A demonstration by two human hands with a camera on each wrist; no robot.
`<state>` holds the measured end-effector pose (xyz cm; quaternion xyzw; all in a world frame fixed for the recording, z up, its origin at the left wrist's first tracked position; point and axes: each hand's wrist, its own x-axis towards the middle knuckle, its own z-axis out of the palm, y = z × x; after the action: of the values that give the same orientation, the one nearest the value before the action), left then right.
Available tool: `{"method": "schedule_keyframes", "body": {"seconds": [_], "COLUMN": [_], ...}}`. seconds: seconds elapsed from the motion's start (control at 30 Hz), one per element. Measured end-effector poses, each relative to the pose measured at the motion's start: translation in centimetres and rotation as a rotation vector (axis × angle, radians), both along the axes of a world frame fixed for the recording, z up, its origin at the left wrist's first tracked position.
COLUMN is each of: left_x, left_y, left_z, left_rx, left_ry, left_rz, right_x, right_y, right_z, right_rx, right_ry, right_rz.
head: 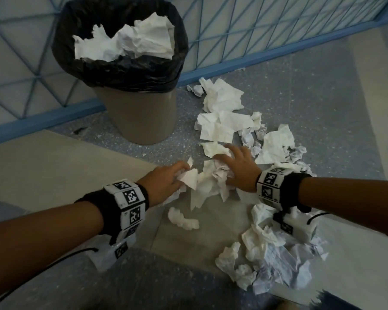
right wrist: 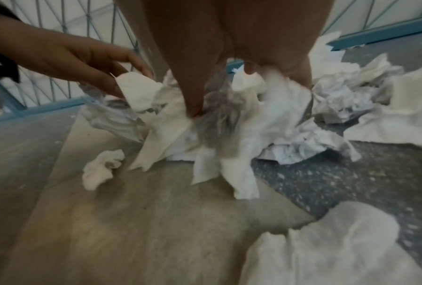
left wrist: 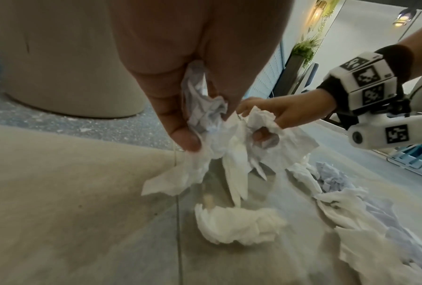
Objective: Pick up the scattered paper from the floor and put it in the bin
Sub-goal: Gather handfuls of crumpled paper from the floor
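Observation:
A grey bin [head: 141, 117] with a black liner [head: 121, 70] stands at the upper left, with crumpled white paper [head: 132, 39] inside. White crumpled paper lies scattered on the floor to its right [head: 224, 121] and near me [head: 276, 253]. Both hands hold one bunch of paper [head: 208, 180] just above the floor, in front of the bin. My left hand [head: 173, 175] pinches its left side [left wrist: 205, 138]. My right hand [head: 235, 166] grips its right side, fingers curled into the paper [right wrist: 229, 119]. A small wad [head: 184, 220] lies below the bunch.
A blue metal grid fence [head: 255, 30] runs behind the bin and the paper. The floor is beige tile [head: 54, 171] at left and speckled grey [head: 311, 104] at right. In the left wrist view a blue crate [left wrist: 420, 160] stands far right.

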<state>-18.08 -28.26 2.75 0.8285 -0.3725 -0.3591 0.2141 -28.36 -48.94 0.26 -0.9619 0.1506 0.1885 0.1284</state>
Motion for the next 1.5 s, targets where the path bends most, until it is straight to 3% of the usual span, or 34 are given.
{"method": "schedule_keyframes", "body": {"seconds": [0.13, 0.23, 0.37, 0.53, 0.7, 0.9, 1.0, 1.07, 1.17, 1.23, 1.37, 1.5], "left_x": [-1.4, -2.4, -1.6, 1.4, 4.1, 9.0, 13.1, 15.4, 16.7, 16.7, 17.4, 17.6], "left_y": [0.5, 0.8, 1.0, 1.2, 3.0, 2.5, 1.1, 0.2, -0.7, -0.5, 1.0, 0.1], "left_z": [-1.4, -2.8, -2.6, 2.4, 11.1, 20.0, 20.2, 19.3, 17.7, 17.1, 17.8, 17.8], "left_rx": [0.111, 0.232, 0.204, -0.046, -0.419, -0.888, -0.754, -0.534, -0.094, 0.097, 0.252, 0.326], "left_ry": [0.048, -0.015, -0.069, -0.14, -0.214, -0.313, -0.541, -0.637, -0.725, -0.771, -0.911, -0.756], "left_rz": [-0.099, -0.231, -0.197, -0.045, 0.053, 0.307, 0.453, 0.458, 0.217, 0.029, -0.182, -0.221], "right_x": [-0.4, -0.2, 1.3, 3.8, 6.7, 10.4, 14.1, 16.7, 19.6, 20.7, 22.4, 23.4], "right_y": [0.7, 1.1, 1.7, 1.7, 0.3, 0.6, 2.7, 4.7, 7.5, 8.5, 9.0, 9.3], "right_z": [-1.5, -1.4, 0.4, 6.3, 15.4, 24.8, 25.9, 24.5, 21.5, 20.1, 19.4, 19.2], "right_rx": [-0.002, -0.027, 0.137, 0.283, 0.309, 0.303, 0.098, -0.089, -0.234, -0.292, -0.265, -0.356], "right_ry": [0.237, 0.212, 0.128, -0.085, -0.312, -0.804, -0.899, -0.757, -0.45, -0.348, -0.203, -0.183], "right_rz": [0.084, 0.159, 0.05, -0.1, -0.073, -0.111, -0.008, 0.162, 0.288, 0.305, 0.265, 0.165]}}
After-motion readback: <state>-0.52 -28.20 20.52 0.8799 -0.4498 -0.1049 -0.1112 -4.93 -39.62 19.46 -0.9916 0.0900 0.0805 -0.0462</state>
